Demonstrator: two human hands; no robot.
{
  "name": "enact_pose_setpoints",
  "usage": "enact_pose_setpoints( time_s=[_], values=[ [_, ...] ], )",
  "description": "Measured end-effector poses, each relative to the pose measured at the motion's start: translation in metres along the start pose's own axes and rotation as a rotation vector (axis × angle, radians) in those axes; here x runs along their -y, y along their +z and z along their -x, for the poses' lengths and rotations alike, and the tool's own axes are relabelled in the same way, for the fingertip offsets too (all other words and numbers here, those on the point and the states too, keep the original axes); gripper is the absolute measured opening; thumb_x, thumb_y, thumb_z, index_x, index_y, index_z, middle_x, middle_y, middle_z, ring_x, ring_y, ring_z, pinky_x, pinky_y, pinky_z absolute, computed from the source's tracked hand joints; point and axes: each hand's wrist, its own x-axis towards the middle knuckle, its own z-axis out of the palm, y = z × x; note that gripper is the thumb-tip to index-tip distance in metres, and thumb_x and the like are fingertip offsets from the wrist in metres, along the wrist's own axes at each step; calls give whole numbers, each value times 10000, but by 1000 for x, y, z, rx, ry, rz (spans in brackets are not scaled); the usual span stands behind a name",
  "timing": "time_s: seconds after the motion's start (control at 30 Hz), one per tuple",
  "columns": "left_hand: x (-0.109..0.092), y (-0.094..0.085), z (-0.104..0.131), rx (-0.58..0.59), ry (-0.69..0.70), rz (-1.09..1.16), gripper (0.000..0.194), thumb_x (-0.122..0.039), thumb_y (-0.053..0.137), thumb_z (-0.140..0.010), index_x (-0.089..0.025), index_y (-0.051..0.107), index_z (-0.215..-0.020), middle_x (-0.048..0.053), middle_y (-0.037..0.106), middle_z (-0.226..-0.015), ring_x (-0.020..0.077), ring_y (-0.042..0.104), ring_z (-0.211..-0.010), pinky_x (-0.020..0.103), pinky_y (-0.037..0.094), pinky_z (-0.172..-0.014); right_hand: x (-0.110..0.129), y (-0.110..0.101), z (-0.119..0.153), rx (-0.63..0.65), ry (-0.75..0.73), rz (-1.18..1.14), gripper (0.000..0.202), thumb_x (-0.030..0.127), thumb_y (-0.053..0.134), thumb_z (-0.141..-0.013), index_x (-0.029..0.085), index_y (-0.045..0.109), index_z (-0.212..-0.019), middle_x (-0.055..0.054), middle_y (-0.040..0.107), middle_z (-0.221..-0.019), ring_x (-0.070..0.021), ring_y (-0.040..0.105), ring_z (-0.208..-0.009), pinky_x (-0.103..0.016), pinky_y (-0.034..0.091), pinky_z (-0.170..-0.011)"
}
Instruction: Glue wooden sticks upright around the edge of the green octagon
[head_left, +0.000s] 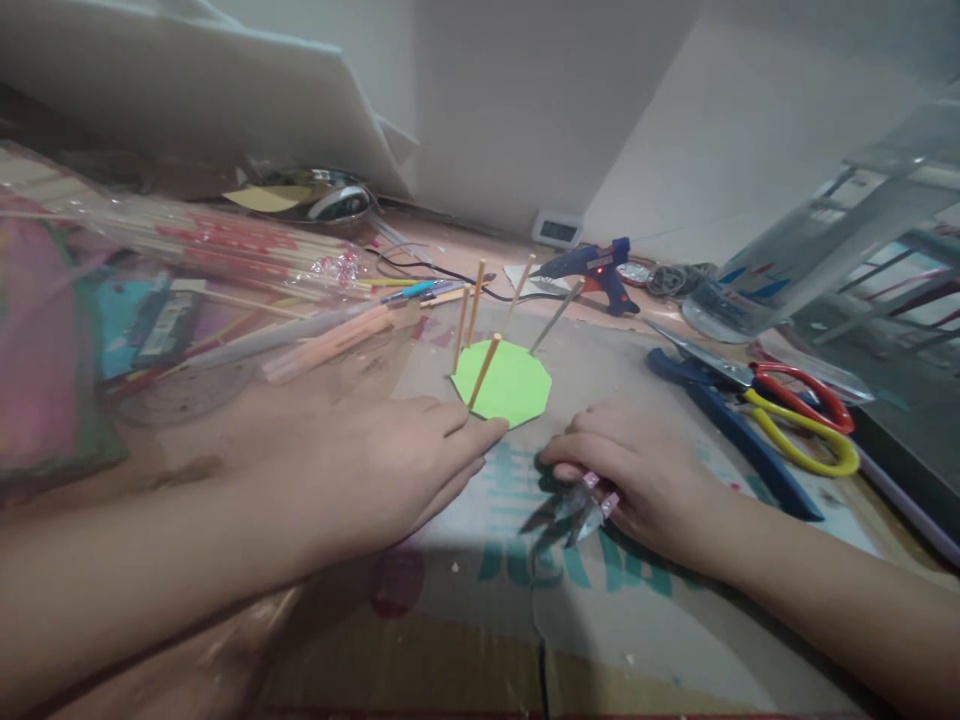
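A lime-green octagonal board (510, 380) lies on the work surface, with several thin wooden sticks (485, 372) standing along its rim, some tilted. My left hand (405, 460) reaches in from the left with fingers stretched out, fingertips touching the board's near edge beside the front stick. To the right of the board, my right hand (630, 460) is closed around a small metal cutting tool (581, 515) with pink parts. Its blades point down towards me, and its exact kind is hard to tell. Most of its handle is hidden in my palm.
Behind the board lies a blue glue gun (589, 270) with a red light lit. Scissors (787, 400) with red and yellow handles rest on a dark blue tool (750, 445) at right. A clear jug (795, 240) stands behind them. Bagged sticks (225, 240) and pens (427, 290) lie left.
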Motion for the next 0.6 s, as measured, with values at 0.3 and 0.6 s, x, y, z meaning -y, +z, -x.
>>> enact_pose_setpoints(
  time_s=[0.3, 0.6],
  values=[
    [-1, 1, 2, -25, -22, 15, 382, -290, 394, -1026, -243, 613, -1336, 60, 703, -907, 234, 658, -764, 330, 440, -633, -1, 2, 1, -5, -27, 78, 325, 256, 463, -1060, 111, 672, -1263, -67, 626, -806, -171, 555, -701, -295, 434, -625],
    [-1, 1, 1, -19, -23, 24, 385, -288, 427, -1014, -237, 606, -1351, 63, 705, -896, 231, 659, -761, 326, 458, -671, -3, 3, -3, 58, 31, 32, 362, 288, 437, -1063, 133, 665, -1298, -84, 648, -862, -184, 580, -739, -298, 460, -638]
  ],
)
